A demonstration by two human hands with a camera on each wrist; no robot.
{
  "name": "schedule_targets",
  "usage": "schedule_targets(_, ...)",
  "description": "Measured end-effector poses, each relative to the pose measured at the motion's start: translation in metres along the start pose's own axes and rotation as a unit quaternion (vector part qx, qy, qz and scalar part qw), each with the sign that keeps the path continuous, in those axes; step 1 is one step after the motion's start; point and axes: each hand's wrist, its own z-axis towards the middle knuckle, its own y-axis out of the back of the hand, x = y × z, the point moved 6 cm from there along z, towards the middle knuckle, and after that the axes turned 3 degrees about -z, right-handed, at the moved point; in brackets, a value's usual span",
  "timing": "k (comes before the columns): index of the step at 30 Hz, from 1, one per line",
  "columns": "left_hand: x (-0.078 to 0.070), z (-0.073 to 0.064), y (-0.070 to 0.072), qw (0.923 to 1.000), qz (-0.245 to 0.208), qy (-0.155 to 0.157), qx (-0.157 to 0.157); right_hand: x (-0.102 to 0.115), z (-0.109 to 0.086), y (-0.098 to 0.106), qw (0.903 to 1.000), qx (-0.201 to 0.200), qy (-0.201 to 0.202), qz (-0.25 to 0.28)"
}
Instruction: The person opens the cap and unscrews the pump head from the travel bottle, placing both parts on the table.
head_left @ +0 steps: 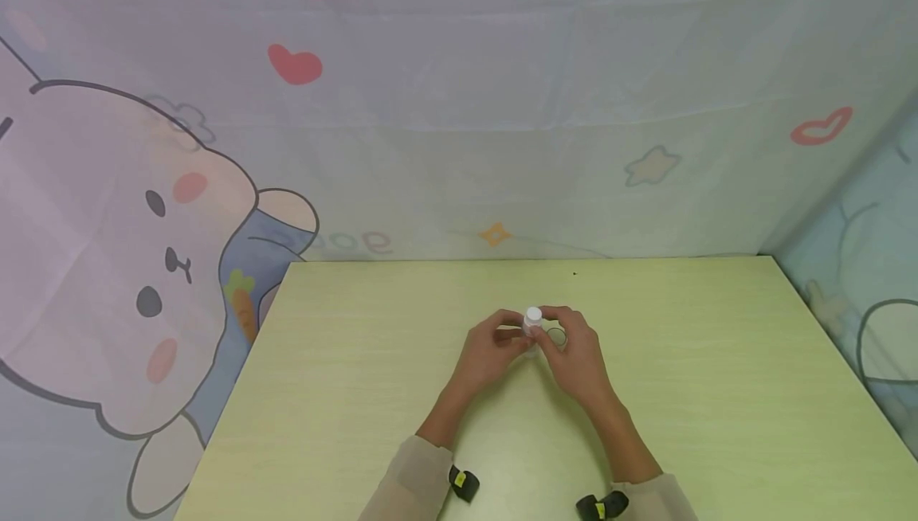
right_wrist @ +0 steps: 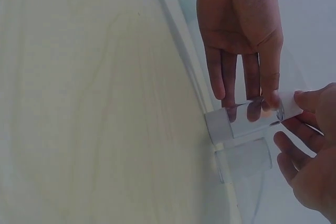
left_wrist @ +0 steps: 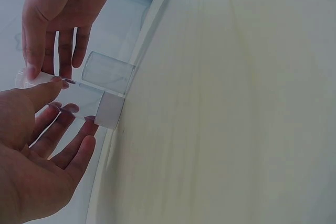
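Note:
A clear bottle (left_wrist: 84, 97) with a white cap (head_left: 533, 315) and a white bottom band (right_wrist: 219, 126) stands upright on the table between the two hands. My left hand (head_left: 489, 352) holds the clear body, thumb on one side and fingers on the other. At the top, my right hand (head_left: 578, 355) pinches the white cap between thumb and fingers. Close beside the bottle, on the right hand's side, stands a clear empty cylinder (right_wrist: 244, 160), like a small cup or cover. Neither hand grips this cylinder. Part of the bottle is hidden behind fingers in the head view.
The pale wooden table (head_left: 344, 393) reaches back to a printed cloth (head_left: 459, 170) with hearts and a cartoon animal. A small dark speck (head_left: 574, 273) lies near the table's far edge. Black straps with wrist cameras sit at both sleeves.

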Motion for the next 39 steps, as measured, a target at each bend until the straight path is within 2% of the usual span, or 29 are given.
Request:
schedule_targets(9, -0.0010, 0.0001, -0.0005, 1.0000, -0.003, -0.002, 0.000, -0.0003, -0.0007, -0.0003, 0.9999, -0.002, 0.012, -0.003)
schedule_targets(29, -0.0004, -0.0004, -0.0005, 1.0000, 0.005, -0.007, 0.000, -0.0006, -0.0007, 0.0004, 0.9999, 0.002, 0.012, 0.000)
schedule_targets(35, -0.0009, -0.0004, -0.0004, 1.0000, 0.003, -0.008, 0.001, -0.0010, -0.0004, -0.0007, 0.9997, 0.003, 0.016, 0.020)
schedule_targets(39, -0.0014, -0.0008, 0.0000, 0.9999, 0.007, -0.009, 0.002, -0.0016, -0.0003, -0.0020, 0.9992, 0.002, 0.003, 0.039)
